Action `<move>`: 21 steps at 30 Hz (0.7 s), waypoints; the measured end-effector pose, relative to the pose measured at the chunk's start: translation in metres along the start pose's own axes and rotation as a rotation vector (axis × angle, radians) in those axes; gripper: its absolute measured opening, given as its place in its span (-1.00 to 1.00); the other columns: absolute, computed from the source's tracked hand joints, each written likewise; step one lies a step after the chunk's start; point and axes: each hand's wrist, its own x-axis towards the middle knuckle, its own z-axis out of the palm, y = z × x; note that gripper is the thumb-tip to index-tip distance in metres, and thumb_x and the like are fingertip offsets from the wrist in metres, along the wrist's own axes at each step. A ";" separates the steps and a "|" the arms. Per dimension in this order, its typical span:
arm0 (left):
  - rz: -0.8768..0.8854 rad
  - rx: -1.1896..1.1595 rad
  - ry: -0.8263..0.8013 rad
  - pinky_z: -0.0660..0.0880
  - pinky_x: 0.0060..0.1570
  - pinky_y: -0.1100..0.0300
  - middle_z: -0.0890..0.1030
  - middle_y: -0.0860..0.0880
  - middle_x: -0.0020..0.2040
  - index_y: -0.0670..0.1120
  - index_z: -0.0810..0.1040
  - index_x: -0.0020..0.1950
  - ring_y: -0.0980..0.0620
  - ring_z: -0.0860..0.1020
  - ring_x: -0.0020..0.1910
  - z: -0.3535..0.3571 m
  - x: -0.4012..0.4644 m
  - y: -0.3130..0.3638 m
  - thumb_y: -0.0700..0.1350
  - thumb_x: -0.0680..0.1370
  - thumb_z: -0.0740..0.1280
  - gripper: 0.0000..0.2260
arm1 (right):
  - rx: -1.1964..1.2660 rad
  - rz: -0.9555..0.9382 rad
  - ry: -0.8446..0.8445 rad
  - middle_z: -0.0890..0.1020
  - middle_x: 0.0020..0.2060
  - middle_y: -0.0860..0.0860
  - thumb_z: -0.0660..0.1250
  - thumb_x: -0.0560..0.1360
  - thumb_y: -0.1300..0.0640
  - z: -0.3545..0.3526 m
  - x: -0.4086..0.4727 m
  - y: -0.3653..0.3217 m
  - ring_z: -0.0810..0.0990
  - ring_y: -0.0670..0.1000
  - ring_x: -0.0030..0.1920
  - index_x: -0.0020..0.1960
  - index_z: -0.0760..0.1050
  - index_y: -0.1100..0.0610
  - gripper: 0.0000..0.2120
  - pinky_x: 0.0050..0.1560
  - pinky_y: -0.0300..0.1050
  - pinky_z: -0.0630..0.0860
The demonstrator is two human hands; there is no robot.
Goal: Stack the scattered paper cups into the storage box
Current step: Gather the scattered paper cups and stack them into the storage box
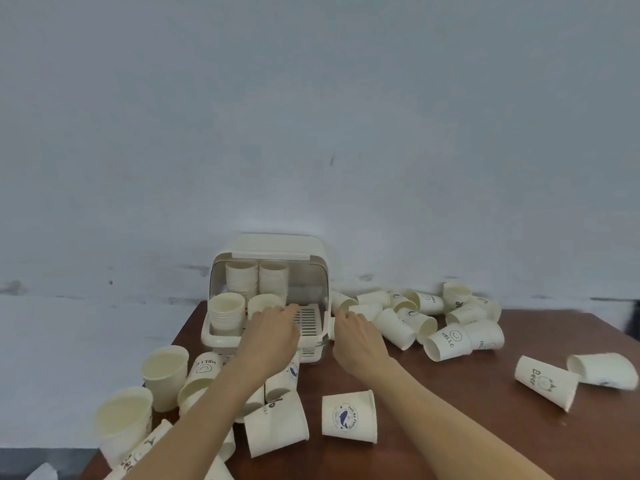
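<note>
Head view: a brown desk is seen carrying the storage box, stacked cups inside. Scattered paper cups lie either side of the box. The left hand reaches into the box and the right hand is held just right of it; both have relaxed fingers, nothing gripped.

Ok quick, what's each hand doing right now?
Left hand: open, reaching into the storage box, holding nothing visible.
Right hand: open, holding nothing.
</note>
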 end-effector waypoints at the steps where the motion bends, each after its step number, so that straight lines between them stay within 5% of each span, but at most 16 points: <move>1: 0.017 -0.021 0.000 0.41 0.13 0.03 0.57 -0.05 0.19 -0.05 0.42 0.34 -0.08 0.50 0.15 0.001 0.001 0.010 -0.10 0.63 0.09 -0.70 | -0.004 0.018 -0.001 0.52 0.11 0.17 0.14 0.47 0.31 -0.003 -0.004 0.008 0.49 0.17 0.12 0.27 0.31 0.23 -0.63 -0.01 -0.03 0.41; 8: 0.118 -0.087 -0.077 0.40 0.19 0.02 0.56 -0.06 0.23 -0.01 0.39 0.39 -0.09 0.49 0.19 0.012 0.004 0.073 -0.08 0.61 0.12 -0.66 | -0.012 0.132 -0.020 0.53 0.08 0.11 0.15 0.50 0.27 -0.024 -0.030 0.060 0.50 0.15 0.10 0.21 0.31 0.18 -0.72 -0.16 -0.07 0.28; 12: 0.190 -0.095 -0.089 0.39 0.20 0.04 0.54 -0.06 0.26 -0.01 0.37 0.42 -0.08 0.47 0.23 0.016 -0.001 0.110 -0.08 0.63 0.11 -0.65 | 0.036 0.214 -0.041 0.51 0.08 0.12 0.15 0.50 0.28 -0.030 -0.046 0.089 0.49 0.16 0.11 0.22 0.31 0.19 -0.70 -0.11 -0.01 0.42; 21: 0.299 -0.175 -0.216 0.41 0.09 0.06 0.56 -0.04 0.08 0.01 0.37 0.39 -0.05 0.50 0.08 0.045 -0.001 0.175 -0.08 0.62 0.09 -0.67 | 0.031 0.388 -0.046 0.54 0.04 0.12 0.14 0.48 0.28 -0.038 -0.092 0.171 0.53 0.17 0.06 0.18 0.33 0.19 -0.73 -0.16 -0.06 0.35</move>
